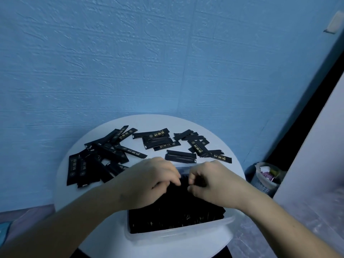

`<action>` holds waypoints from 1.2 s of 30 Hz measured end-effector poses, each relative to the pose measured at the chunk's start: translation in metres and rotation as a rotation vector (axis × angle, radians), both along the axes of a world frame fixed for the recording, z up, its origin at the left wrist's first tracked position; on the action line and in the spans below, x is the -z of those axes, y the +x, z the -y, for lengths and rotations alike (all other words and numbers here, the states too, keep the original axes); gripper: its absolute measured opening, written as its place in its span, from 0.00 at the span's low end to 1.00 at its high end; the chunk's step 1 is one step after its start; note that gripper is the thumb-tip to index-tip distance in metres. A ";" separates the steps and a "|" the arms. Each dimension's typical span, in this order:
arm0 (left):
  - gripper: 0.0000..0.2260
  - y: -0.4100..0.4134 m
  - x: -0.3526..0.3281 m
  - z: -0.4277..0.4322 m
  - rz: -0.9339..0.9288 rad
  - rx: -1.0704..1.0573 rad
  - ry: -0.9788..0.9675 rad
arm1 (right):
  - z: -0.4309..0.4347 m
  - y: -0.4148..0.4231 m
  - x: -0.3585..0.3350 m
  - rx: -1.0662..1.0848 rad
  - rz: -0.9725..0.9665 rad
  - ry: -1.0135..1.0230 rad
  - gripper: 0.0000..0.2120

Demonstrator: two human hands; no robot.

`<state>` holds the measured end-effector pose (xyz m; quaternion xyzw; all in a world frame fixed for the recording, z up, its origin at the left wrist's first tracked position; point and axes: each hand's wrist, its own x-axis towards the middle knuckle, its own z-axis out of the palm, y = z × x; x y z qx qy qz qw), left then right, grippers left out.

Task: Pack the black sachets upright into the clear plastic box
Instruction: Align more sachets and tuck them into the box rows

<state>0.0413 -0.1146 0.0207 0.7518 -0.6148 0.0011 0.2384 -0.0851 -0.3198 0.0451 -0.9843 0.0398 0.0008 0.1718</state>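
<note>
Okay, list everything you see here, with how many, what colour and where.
loose sachets: many, black, scattered flat across the table's far half
packed sachets: many, black, upright in the box
clear plastic box: one, clear, table's near edge
table: one, white, round, centre
wall: one, blue, behind
basket: one, pale, floor at right
left hand: one, fingers curled on packed sachets
right hand: one, pinching packed sachets

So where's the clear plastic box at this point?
Head view, bottom centre: the clear plastic box sits at the near edge of the round white table, under the left hand and right hand, with black sachets packed inside.
</note>
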 end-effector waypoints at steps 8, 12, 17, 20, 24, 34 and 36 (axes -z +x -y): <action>0.25 0.001 0.002 0.011 0.017 0.154 0.282 | 0.000 -0.004 -0.011 -0.032 -0.213 -0.018 0.10; 0.28 0.001 -0.002 0.013 -0.006 0.179 0.316 | 0.007 -0.003 -0.011 -0.074 -0.188 -0.025 0.09; 0.24 0.003 -0.003 0.014 -0.030 0.197 0.291 | 0.019 0.001 -0.012 -0.169 -0.047 0.029 0.08; 0.25 0.006 -0.002 0.012 -0.030 0.218 0.274 | 0.024 0.001 -0.009 -0.205 0.045 0.089 0.08; 0.26 0.008 0.005 0.010 0.001 0.229 0.139 | 0.032 0.006 -0.002 -0.175 0.187 0.194 0.11; 0.14 0.033 -0.010 0.002 -0.300 -0.060 -0.216 | 0.087 0.077 0.023 0.074 0.230 0.248 0.10; 0.14 0.045 -0.009 0.003 -0.339 -0.142 -0.242 | 0.087 0.094 0.025 0.034 0.168 0.245 0.09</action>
